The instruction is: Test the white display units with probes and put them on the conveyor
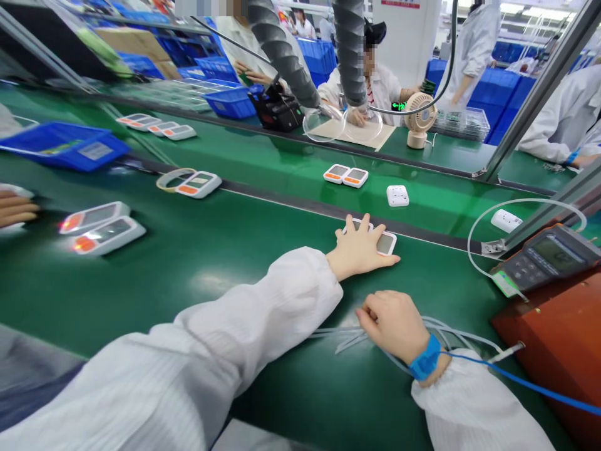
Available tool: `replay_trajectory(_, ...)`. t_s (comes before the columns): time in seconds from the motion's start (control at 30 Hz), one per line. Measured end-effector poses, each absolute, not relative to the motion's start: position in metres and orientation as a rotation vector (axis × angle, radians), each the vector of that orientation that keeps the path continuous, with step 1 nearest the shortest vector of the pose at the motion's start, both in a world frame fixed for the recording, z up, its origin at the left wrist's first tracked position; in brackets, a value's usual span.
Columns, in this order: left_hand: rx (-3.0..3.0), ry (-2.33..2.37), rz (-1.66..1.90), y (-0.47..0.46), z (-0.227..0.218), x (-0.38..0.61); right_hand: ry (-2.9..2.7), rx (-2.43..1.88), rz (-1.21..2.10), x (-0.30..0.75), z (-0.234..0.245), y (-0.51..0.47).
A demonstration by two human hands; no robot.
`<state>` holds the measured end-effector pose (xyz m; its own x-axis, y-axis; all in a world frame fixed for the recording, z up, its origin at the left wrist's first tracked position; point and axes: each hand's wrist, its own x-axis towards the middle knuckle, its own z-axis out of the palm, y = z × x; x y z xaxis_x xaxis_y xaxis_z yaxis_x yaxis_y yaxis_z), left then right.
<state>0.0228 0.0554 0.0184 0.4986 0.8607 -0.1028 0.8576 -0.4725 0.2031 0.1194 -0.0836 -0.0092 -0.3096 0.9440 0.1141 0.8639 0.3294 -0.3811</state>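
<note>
My left hand reaches forward with its fingers spread, lying over two small white devices with grey screens. The right one of these devices shows beside my fingers; the other is mostly covered by them. Nearer to me, my right hand rests above the green bench with its fingers curled in. Whether anything is inside that fist is hidden. A blue wrist strap with a blue cord circles my right wrist. Pale thin tubes run under and beside this hand.
White-and-orange devices lie at left, near another person's hand and a blue tray. More devices lie on the green strip beyond the dark edge. A handheld meter rests by an orange box at right. A small fan stands farther back.
</note>
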Motion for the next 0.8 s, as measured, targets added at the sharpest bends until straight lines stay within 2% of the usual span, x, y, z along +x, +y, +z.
replay_trajectory(0.27,2.705,1.134,0.296,0.069,0.026,0.072,-2.285,-1.605,0.371,0.118,-0.008,-0.081)
replay_trajectory(0.43,2.524,1.142,0.378,0.126,0.035,0.155,-2.3,-1.592,0.387,0.118,-0.009,-0.08)
replay_trajectory(0.53,2.395,1.313,0.461,0.158,0.029,0.191,-2.319,-1.573,0.399,0.118,-0.009,-0.08)
replay_trajectory(0.67,2.294,1.356,0.612,0.18,0.021,0.208,-2.332,-1.559,0.404,0.119,-0.01,-0.08)
replay_trajectory(0.8,2.26,1.168,0.703,0.165,0.046,0.201,-2.313,-1.557,0.384,0.119,-0.01,-0.08)
